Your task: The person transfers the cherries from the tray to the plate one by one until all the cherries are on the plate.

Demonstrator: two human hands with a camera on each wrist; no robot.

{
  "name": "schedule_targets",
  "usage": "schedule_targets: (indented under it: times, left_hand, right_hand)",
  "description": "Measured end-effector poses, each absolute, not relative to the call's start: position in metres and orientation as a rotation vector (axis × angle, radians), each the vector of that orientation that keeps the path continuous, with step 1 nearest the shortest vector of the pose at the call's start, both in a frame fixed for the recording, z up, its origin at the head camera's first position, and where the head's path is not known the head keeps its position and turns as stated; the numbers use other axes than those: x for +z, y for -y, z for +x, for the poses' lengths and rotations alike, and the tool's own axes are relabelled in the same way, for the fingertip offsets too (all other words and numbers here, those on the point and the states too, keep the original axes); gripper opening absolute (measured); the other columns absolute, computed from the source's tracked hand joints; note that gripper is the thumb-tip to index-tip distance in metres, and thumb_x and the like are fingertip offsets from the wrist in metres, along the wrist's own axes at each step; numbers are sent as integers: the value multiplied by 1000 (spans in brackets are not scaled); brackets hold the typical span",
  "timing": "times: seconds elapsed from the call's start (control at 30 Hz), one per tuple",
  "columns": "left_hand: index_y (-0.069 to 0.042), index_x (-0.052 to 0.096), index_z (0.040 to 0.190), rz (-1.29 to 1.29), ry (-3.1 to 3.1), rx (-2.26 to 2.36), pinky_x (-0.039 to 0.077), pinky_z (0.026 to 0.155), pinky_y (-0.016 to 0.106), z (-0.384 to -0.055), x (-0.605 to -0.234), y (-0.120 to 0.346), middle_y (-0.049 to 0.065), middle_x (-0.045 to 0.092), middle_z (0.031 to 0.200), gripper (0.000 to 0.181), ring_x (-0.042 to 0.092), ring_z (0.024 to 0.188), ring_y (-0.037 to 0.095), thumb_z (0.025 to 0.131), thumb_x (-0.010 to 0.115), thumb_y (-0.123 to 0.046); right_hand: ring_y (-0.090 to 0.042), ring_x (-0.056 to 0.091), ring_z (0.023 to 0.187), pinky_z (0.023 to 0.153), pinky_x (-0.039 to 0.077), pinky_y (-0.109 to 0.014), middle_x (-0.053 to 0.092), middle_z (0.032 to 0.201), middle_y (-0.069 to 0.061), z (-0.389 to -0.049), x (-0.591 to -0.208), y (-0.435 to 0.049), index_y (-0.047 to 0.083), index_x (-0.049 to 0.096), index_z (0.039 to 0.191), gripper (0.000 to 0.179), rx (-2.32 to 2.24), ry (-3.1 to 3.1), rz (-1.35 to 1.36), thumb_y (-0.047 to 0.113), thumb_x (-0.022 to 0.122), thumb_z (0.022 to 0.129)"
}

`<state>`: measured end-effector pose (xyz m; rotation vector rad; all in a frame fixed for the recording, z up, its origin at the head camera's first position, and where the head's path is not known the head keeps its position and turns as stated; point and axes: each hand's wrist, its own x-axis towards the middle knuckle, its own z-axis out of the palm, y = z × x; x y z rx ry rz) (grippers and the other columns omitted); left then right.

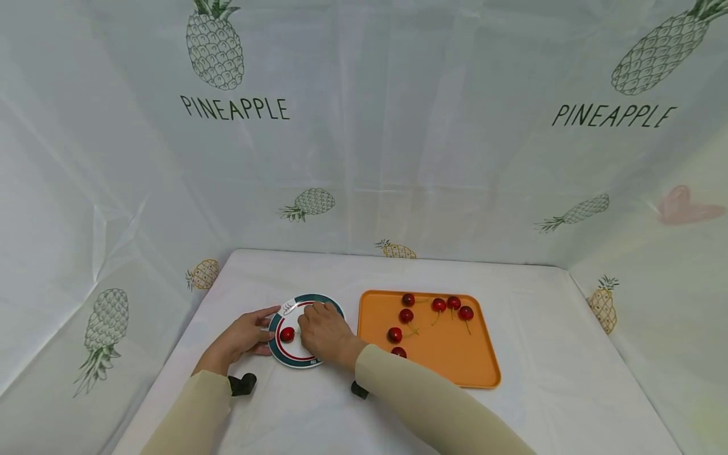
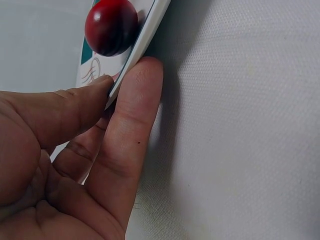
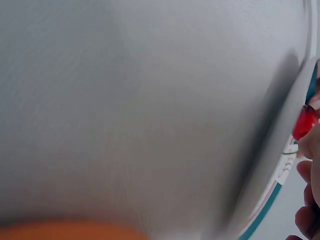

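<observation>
A round white plate (image 1: 292, 362) with a green and red rim is gripped at its left edge by my left hand (image 1: 243, 335). The left wrist view shows the thumb (image 2: 92, 102) over the rim and a finger (image 2: 137, 100) beneath it, the plate's edge tilted off the cloth. One red cherry (image 1: 287, 334) lies on the plate. My right hand (image 1: 327, 332) is over the plate, fingers curled, seeming to pinch that cherry's thin stem; its fingertips are partly hidden. In the right wrist view the cherry (image 3: 305, 122) sits right beside the thumb.
An orange tray (image 1: 455, 366) to the right of the plate holds several stemmed cherries (image 1: 406, 315); the right sleeve covers its near-left corner. White cloth (image 1: 546, 354) covers the table, and a pineapple-printed curtain (image 1: 398, 158) hangs at the back and sides.
</observation>
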<state>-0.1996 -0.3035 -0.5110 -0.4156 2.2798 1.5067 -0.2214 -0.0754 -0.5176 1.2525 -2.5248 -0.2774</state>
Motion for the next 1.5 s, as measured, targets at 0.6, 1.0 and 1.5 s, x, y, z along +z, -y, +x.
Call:
schedule_targets:
  times: [0.6, 1.0, 1.5]
  left_hand:
    - [-18, 37, 165, -428, -2279, 1466, 65, 74, 33, -203, -514, 305, 30, 39, 153, 75, 69, 83, 22, 99, 66, 3]
    - [-16, 38, 164, -408, -2282, 1491, 66, 75, 36, -201, -514, 304, 31, 40, 150, 74, 69, 83, 22, 99, 66, 4]
    - [-16, 38, 164, -409, -2296, 1482, 65, 74, 33, -199, -512, 303, 30, 41, 151, 72, 68, 85, 22, 100, 65, 2]
  right_hand:
    - [-21, 47, 99, 86, 44, -32, 56, 102, -1, -218, -473, 8, 13, 63, 114, 30, -316, 2487, 1155, 42, 59, 105]
    - [-22, 49, 97, 84, 46, -33, 58, 103, -3, -223, -475, -52, 13, 61, 110, 23, -238, 2489, 1108, 34, 64, 102]
    - [-26, 52, 94, 84, 48, -39, 59, 101, -6, -235, -485, -146, 9, 64, 108, 26, -271, 2449, 1139, 29, 76, 97]
